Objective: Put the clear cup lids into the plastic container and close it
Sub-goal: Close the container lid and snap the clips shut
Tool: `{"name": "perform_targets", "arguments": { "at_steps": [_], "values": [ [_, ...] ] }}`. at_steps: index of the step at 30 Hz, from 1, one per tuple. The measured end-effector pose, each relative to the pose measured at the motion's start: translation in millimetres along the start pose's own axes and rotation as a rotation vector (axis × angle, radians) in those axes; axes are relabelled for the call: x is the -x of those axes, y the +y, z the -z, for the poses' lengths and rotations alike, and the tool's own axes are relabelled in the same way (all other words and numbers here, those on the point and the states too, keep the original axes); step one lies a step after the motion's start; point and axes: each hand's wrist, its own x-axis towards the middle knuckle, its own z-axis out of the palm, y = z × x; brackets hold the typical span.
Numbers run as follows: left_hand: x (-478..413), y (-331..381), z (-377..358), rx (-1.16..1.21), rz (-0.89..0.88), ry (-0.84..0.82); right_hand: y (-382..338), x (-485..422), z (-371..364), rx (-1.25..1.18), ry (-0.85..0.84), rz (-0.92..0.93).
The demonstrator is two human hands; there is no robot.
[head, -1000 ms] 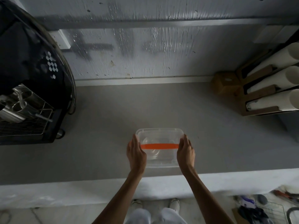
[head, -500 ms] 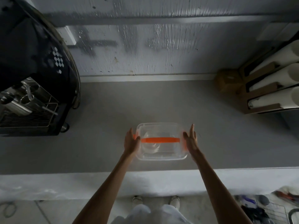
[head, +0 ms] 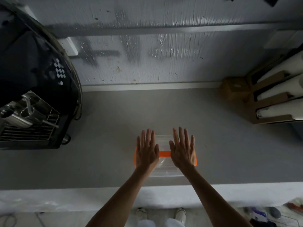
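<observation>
Hands [head: 165, 151], two, flat atop one container [head: 165, 172]

The plastic container [head: 164, 167] is clear, glossy plastic with an opaque orange plastic band [head: 164, 154]. The surface [head: 147, 115] looks matt, smooth grey. The wall [head: 155, 46] is rough, streaked paint. The coffee machine [head: 32, 82] has glossy black casing and shiny metal parts; the cup holder [head: 270, 102] looks like matt brown cardboard.

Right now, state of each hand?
Left hand: open, fingers flat on the container lid, gripping nothing.
Right hand: open, fingers flat on the same lid, gripping nothing.
</observation>
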Motion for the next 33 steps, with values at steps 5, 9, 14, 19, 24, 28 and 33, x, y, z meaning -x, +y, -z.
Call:
{"name": "perform_targets", "arguments": {
  "at_steps": [5, 9, 14, 19, 24, 28, 33],
  "values": [
    [-4, -5, 7, 0.114, -0.026, -0.057, 5, 0, 13, -0.145, -0.041, 0.067],
    [-4, -24, 14, 0.606, 0.041, 0.004, 24, -5, 30, -0.98, -0.039, -0.207],
    [32, -42, 8, 0.8, 0.478, 0.002, 62, 27, 42, -1.247, 0.066, -0.547],
    [57, -43, 1, 1.189, 0.607, -0.173, 69, 71, 16, -1.457, -0.363, -0.369],
    [55, -34, 11, 1.243, 0.623, -0.054, 56, 76, 17, -1.559, -0.236, -0.363],
    [57, -33, 9, 1.174, 0.583, 0.059, 56, 76, 20, -1.483, -0.153, -0.371],
    [60, -31, 5, 1.166, 0.577, 0.142, 52, 77, 15, -1.436, -0.063, -0.401]
  ]
}}
